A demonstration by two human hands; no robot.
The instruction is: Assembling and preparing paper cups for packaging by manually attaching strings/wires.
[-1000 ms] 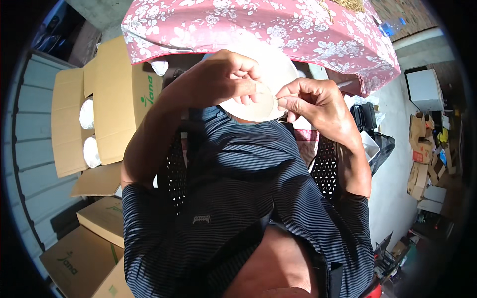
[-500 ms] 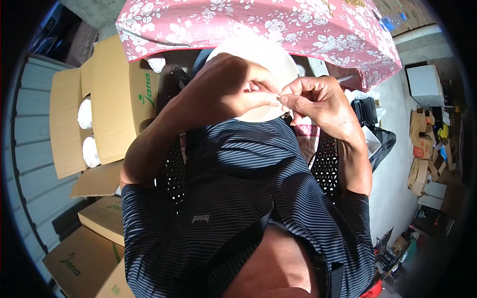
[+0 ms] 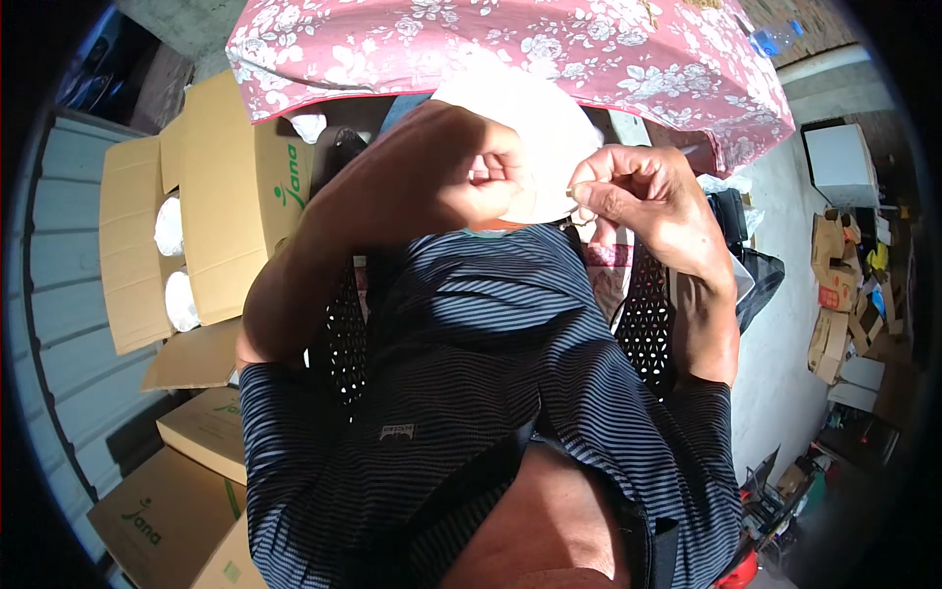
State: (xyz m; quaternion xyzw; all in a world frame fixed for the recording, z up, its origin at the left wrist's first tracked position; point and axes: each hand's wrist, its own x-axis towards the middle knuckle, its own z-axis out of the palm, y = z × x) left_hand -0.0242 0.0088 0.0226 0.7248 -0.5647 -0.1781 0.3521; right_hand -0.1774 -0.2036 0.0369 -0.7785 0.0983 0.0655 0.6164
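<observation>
- who holds what in this sunlit workspace?
- the right hand pinches a tiny piece between thumb and forefinger; the piece sits at the fingertips, near the right edge of a round white dish, and is too small to name.
- and the left hand?
- it hovers over the left part of the dish, apart from the right hand; its fingers curl toward the thumb; whether the tips press together or pinch anything, i cannot tell.
- what surrounds them?
- a pink cloth with white flowers hangs just beyond the dish; a dark striped shirt fills the middle, between the holed arms of a chair; on the left, an open cardboard box shows white bundles, with closed boxes below.
- and the far right?
- a white box, with piled cardboard nearby; a clear bottle lies close to the cloth's corner.
</observation>
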